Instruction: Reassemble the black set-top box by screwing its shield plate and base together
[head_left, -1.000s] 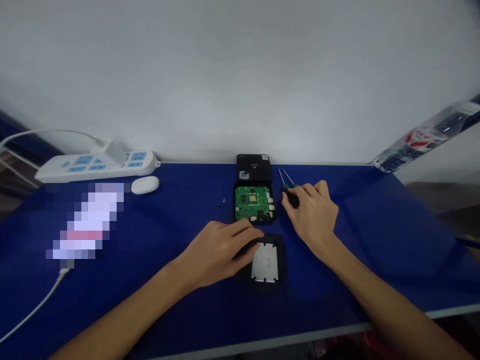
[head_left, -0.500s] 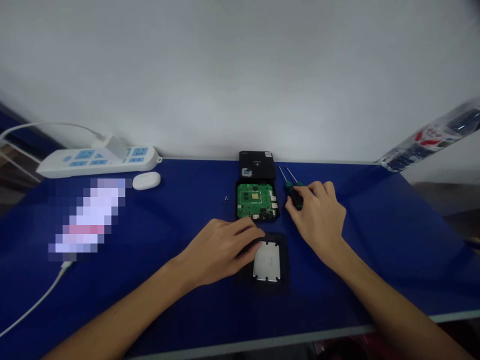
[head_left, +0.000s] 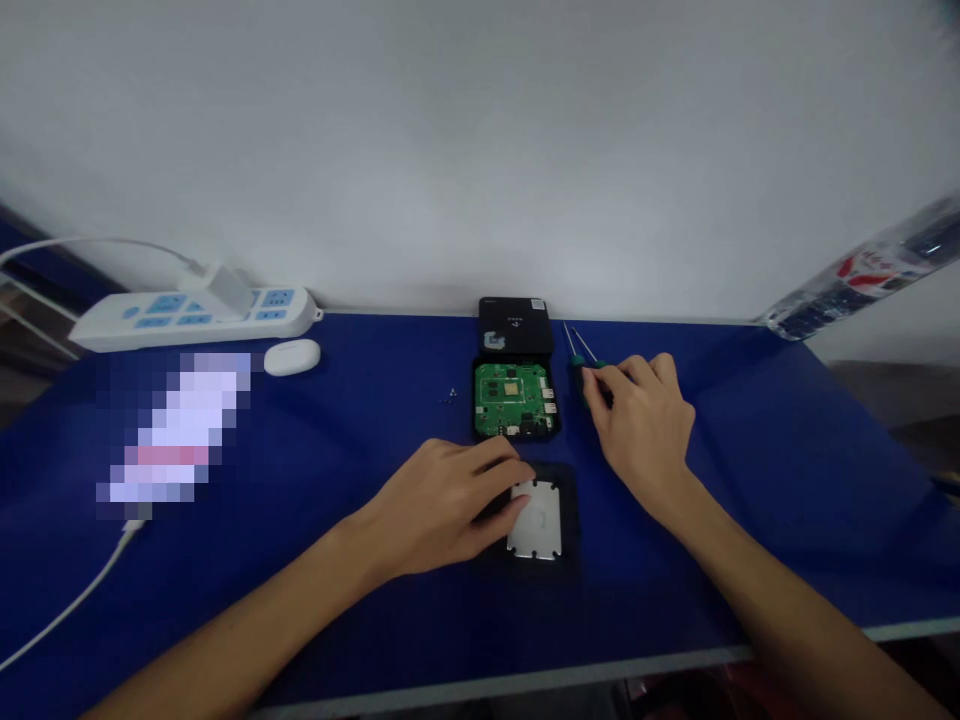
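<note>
My left hand (head_left: 454, 503) rests over a black plastic cover (head_left: 568, 565) with a silver metal plate (head_left: 536, 525) set in it. Its thumb and index finger lie apart along the plate's upper left edge; the other fingers curl out of sight. My right hand (head_left: 641, 425) closes its thumb and fingers round a green and black screwdriver (head_left: 578, 366). A second screwdriver (head_left: 596, 358) lies alongside, its handle mostly hidden by the hand. Between the hands, a green circuit board (head_left: 499, 410) sits in an open black case (head_left: 475, 395).
Behind the board is a black box lid (head_left: 516, 330) with a label. Several tiny screws (head_left: 452, 393) lie left of it. A white power strip (head_left: 289, 320), a white earbud case (head_left: 292, 357) and a blurred-out phone (head_left: 180, 425) on a cable are at left. A wrapped bottle (head_left: 862, 275) stands right.
My right hand has shifted slightly, and the screwdrivers have moved a little right and away. My left thumb and index finger have slid slightly right over the plate.
</note>
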